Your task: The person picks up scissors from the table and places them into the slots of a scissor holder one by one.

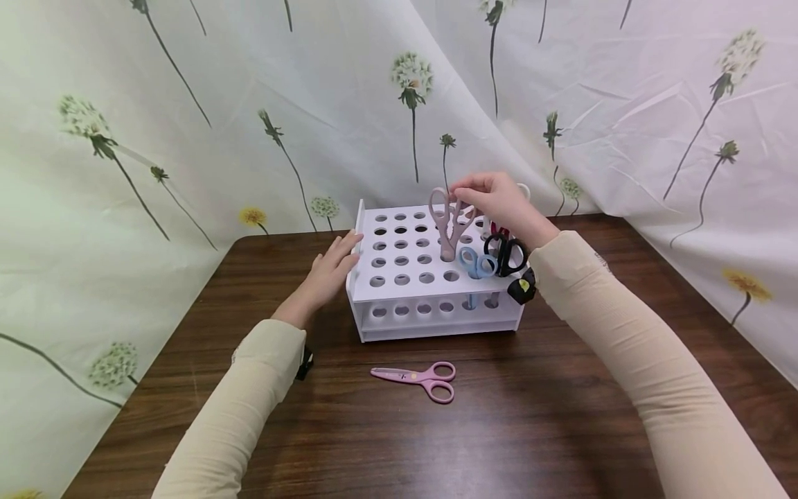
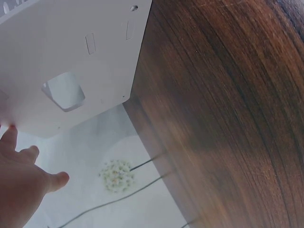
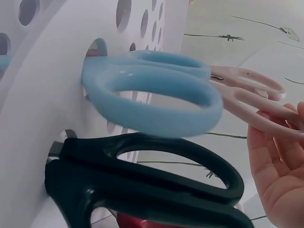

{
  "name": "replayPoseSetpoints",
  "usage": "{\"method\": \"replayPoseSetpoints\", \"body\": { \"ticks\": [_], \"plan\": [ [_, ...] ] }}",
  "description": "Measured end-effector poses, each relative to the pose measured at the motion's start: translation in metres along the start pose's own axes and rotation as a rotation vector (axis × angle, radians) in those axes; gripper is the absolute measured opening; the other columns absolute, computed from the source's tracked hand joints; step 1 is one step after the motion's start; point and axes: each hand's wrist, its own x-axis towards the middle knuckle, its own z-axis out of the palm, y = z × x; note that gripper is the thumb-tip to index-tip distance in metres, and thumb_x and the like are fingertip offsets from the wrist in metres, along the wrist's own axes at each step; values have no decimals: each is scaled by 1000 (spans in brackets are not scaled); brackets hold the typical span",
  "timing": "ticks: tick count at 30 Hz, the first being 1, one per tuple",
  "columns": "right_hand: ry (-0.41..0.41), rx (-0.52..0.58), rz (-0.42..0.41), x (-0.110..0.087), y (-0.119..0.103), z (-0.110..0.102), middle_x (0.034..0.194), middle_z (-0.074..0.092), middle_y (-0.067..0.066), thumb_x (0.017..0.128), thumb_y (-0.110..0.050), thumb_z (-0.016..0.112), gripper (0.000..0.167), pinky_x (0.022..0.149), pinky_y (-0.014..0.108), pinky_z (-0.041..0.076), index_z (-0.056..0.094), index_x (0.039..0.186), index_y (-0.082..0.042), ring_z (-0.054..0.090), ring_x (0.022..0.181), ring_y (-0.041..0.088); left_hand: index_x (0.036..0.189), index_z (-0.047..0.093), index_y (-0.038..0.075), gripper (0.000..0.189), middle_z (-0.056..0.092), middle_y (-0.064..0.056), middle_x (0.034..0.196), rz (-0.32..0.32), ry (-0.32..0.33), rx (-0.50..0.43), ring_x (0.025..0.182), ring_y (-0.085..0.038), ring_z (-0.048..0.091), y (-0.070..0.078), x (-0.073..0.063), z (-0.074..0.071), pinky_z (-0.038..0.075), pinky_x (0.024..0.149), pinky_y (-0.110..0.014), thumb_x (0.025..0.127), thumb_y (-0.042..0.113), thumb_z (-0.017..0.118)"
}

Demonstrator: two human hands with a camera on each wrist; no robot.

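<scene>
My right hand (image 1: 499, 201) pinches one handle loop of the pale pink scissors (image 1: 446, 232), which stand upright with their blades down in a hole of the white rack (image 1: 411, 293). In the right wrist view, my fingertips (image 3: 263, 124) meet that loop. Blue-handled scissors (image 1: 476, 265) and black-handled scissors (image 1: 506, 254) sit in the rack's front right holes, below my right wrist. With fingers spread, my left hand (image 1: 330, 272) touches the rack's left side panel, seen close up with its cutout in the left wrist view.
Pink scissors (image 1: 424, 378) lie flat on the brown wooden table (image 1: 349, 443) in front of the rack, handles to the right. Behind the black pair a red handle (image 3: 137, 222) shows partly. A white curtain (image 1: 218, 83) with dandelion prints hangs behind the table.
</scene>
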Motion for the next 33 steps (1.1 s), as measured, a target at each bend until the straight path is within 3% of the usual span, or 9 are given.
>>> {"method": "replayPoseSetpoints", "body": {
  "ticks": [7, 14, 26, 33],
  "plan": [
    [-3, 3, 12, -1, 6, -4, 105, 65, 11, 93, -15, 55, 31, 74, 25, 46, 59, 119, 1, 58, 93, 24, 146, 27, 17, 50, 13, 0, 152, -8, -3, 1, 138, -19, 1, 0, 1, 1, -5, 103, -55, 100, 34, 30],
    [24, 26, 38, -4, 7, -11, 108, 62, 11, 93, -18, 56, 35, 74, 26, 49, 57, 122, 1, 57, 92, 17, 147, 27, 17, 50, 12, 0, 153, -12, -7, 8, 138, -19, 1, 0, 1, 1, -5, 103, -56, 100, 34, 30],
    [78, 148, -17, -14, 5, -28, 109, 62, 11, 93, -15, 56, 35, 77, 30, 50, 55, 121, 4, 58, 95, 23, 145, 29, 14, 49, 15, -2, 152, 4, 13, 12, 138, -22, 3, -2, 3, 3, -3, 103, -58, 100, 34, 30],
    [87, 165, -57, -26, 0, -35, 108, 63, 11, 92, -16, 58, 32, 77, 30, 50, 58, 118, 2, 59, 94, 24, 146, 28, 16, 49, 13, -1, 152, -7, 6, 15, 138, -22, 3, -1, 3, 2, -3, 103, -57, 100, 34, 30]
  ]
}}
